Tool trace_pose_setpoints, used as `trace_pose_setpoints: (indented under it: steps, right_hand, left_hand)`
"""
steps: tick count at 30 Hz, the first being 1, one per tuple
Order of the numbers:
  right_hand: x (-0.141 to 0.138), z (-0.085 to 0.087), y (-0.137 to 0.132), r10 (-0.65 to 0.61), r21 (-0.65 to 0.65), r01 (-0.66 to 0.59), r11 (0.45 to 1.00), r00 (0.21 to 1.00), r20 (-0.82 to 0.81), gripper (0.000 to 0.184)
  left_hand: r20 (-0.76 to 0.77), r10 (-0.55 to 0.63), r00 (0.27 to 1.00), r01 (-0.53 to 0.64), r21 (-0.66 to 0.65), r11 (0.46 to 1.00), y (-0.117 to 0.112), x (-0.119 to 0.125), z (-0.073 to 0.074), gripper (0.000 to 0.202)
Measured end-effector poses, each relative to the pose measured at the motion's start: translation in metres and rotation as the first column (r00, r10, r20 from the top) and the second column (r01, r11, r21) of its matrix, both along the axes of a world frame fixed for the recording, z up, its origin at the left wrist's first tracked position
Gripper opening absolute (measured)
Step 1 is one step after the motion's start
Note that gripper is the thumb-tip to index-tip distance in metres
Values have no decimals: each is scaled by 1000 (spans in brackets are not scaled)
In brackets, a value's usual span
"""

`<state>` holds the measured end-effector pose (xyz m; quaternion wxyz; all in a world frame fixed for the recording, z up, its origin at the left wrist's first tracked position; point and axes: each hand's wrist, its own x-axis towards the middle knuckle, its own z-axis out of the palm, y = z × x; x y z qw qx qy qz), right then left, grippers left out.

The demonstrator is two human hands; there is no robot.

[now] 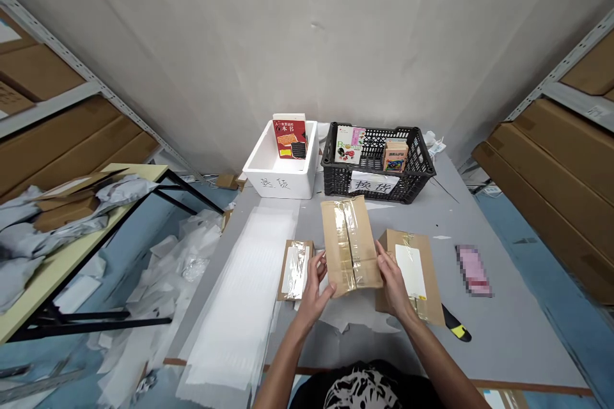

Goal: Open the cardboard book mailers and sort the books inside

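Note:
A brown cardboard box point(362, 236), sealed with clear tape down its middle, is held up between my two hands over the table. My left hand point(315, 284) grips its lower left edge with the thumb on the near face. At the lower right edge, my right hand point(393, 278) closes on the same box. A smaller taped box point(288, 275) with a white label lies just left of my left hand. Behind my right hand rests a larger box point(429, 268) bearing a white label. A black-handled tool with a yellow patch point(458, 326) is partly hidden under it.
White foam sheets point(244, 275) cover the table's left side. At the back stand a white foam bin point(281, 182) and a black crate point(378, 169), both holding books. A pixelated pink item point(473, 270) lies right. Shelves with cartons flank both sides; packing waste point(177, 268) litters the floor.

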<state>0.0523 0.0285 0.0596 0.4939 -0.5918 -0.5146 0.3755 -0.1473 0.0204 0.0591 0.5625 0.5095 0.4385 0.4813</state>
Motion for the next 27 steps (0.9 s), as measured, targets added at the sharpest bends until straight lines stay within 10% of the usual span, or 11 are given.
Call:
trace_pose_setpoints:
  steps: [8,19,27]
  right_hand:
    - [-5,-23,-29,-50,105,48,993,999,13,43]
    - [-19,-56,-32,-41,-136,40,990,999,-2,60]
    - [-35,-105,4,122,-342,-40,939,967,225,53]
  left_hand:
    - [-163,93,982,-42,295,955,-30,1,-40,42]
    - [-130,135,982,-111,180,977,-24,8,-37,58]
    - [-246,236,940,-276,-143,950,-2,8,-98,64]
